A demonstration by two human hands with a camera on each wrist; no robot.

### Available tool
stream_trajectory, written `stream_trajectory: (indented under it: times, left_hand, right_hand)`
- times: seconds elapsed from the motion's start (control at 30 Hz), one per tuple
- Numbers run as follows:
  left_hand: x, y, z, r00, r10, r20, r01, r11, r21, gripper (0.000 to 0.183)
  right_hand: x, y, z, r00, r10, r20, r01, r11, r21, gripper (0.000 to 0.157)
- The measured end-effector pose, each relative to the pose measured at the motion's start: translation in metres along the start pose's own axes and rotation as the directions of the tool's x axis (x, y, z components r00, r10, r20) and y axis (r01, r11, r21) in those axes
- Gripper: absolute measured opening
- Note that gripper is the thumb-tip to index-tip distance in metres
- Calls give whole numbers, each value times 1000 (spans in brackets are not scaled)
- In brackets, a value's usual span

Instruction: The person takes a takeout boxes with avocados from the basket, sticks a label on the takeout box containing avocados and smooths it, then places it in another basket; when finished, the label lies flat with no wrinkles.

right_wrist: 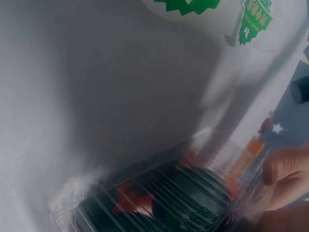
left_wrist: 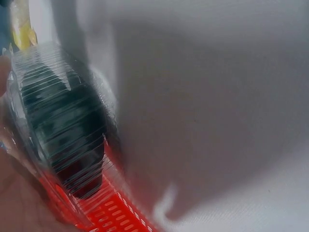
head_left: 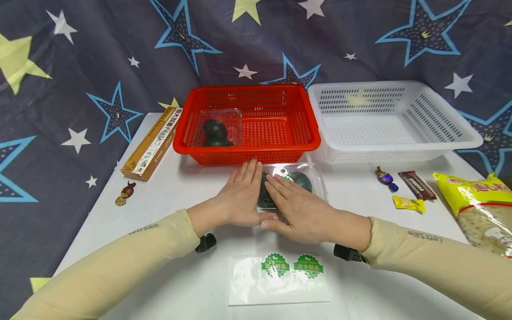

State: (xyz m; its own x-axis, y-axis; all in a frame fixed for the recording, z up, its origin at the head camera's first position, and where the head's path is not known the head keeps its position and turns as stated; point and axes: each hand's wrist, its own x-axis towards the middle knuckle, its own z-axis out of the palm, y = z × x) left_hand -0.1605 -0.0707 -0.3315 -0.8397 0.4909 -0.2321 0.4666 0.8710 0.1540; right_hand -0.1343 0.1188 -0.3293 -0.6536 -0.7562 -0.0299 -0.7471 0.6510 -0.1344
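A clear plastic clamshell box with dark green, avocado-like fruit lies in front of the red basket. My left hand rests flat on its left part, fingers straight and pointing away. From the right, my right hand lies across the lid with straight fingers, and a bit of green shows by its fingertips. Both thumbs meet at the near edge, and the hands cover much of the box. Through the ribbed wall the dark fruit shows in the left wrist view; the right wrist view has the box too.
Another clear box of dark fruit sits in the red basket. A white basket stands right of it. A sheet with two green stickers lies nearest. Pasta box, candies and a yellow bag flank the sides.
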Motion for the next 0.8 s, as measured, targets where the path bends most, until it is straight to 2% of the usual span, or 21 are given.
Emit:
stream_trajectory:
  times: [0.17,0.37,0.53,0.8]
  left_hand:
    - [0,-1,1,1000,2,-1,-2,1000,-8,121]
    - [-2,-4,2,1000,-12,12,11,1000,27,122]
    - [-1,-2,3,1000,1,-18,-1,1000,6,122]
    - [-1,1,2,999,-1,-35,1,1000,10,120]
  right_hand:
    - [0,0,0,1000,-7,3,7,999,41,87]
    - [3,-3,4,1000,-11,-6,12,995,97,84]
    - [0,-7,6,999,44,-5,-44,997,67,89]
    - [-18,-1,5,995,99,-20,-99,994,35,89]
